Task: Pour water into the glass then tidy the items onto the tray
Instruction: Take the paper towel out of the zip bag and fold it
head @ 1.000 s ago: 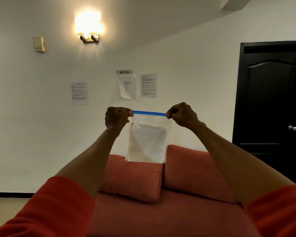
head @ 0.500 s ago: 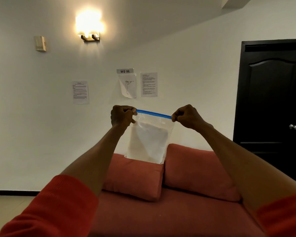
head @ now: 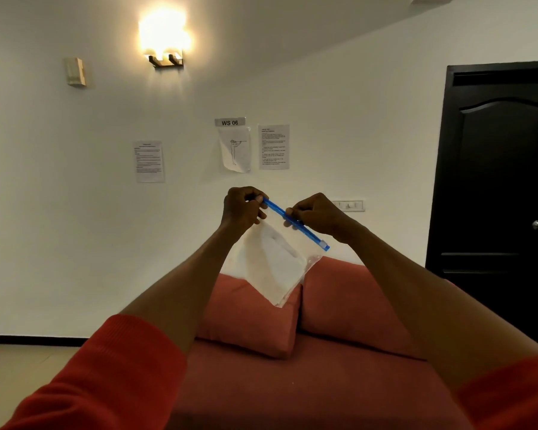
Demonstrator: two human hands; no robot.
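I hold a clear zip bag (head: 272, 265) with a blue zip strip (head: 295, 223) up in front of me at arm's length. Something white and flat lies inside it. My left hand (head: 241, 209) pinches the strip's upper left end. My right hand (head: 316, 214) pinches the strip near its middle, so the right end with the slider sticks out past it. The bag hangs tilted, right end lower. No glass, water or tray is in view.
A red sofa (head: 292, 383) with two back cushions stands below my arms against a white wall. Papers and a "WS 06" label (head: 230, 122) hang on the wall under a lit lamp (head: 165, 38). A black door (head: 497, 193) is at the right.
The bag has tilted from level to sloping down to the right. My right hand has slid left along the blue strip toward the left hand. Both hands have dropped a little.
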